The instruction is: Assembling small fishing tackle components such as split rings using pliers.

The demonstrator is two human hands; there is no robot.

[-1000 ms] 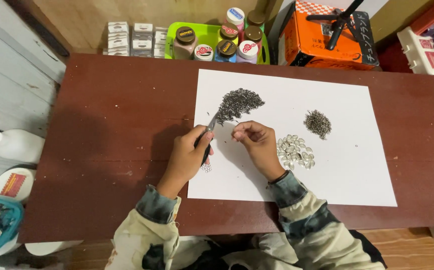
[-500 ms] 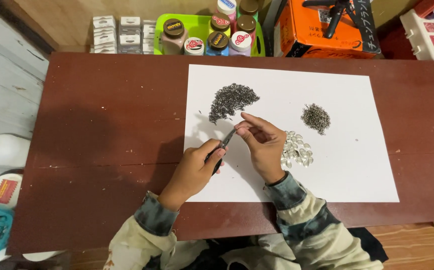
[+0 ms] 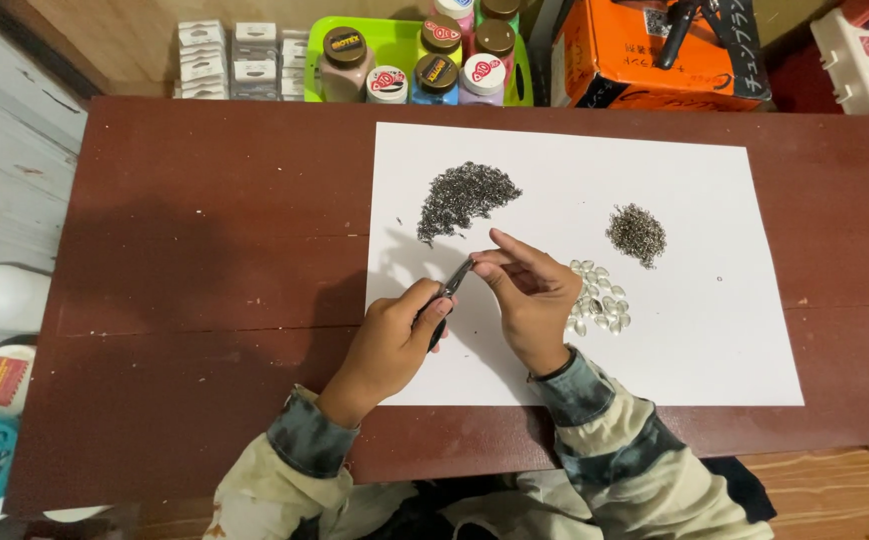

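Pliers (image 3: 452, 283): small dark pair, held over the near-left part of the white paper sheet (image 3: 695, 330), between the two hands and just near of the large pile.
Long axis: diagonal, running from near-left at the handles to far-right at the tip.
Pointing: tip aims far-right, into the right hand's fingertips; the handles are buried in the left palm.
Left hand (image 3: 395, 340): fingers curled closed around the pliers' handles.
Right hand (image 3: 535, 300): thumb and forefinger pinched together at the pliers' tip; whatever sits between them is too small to make out.
Large pile (image 3: 465, 198): dark, fine metal pieces, far of the hands, on the paper.
Small pile (image 3: 638, 232): similar dark pieces, to the right, well apart from the large one.
Pale beads (image 3: 597, 305): clear, drop-shaped, clustered just right of the right hand, partly hidden by it.
Risk, dropped piece: judged likely if the pinch loosens; a piece that size would be lost among loose bits on the paper.
Risk, scattered beads: the right wrist lies close to the bead cluster, and a sideways shift could push them about.
Risk, pinched fingertip: the tip works right against the fingers, so a hard squeeze could nip skin.
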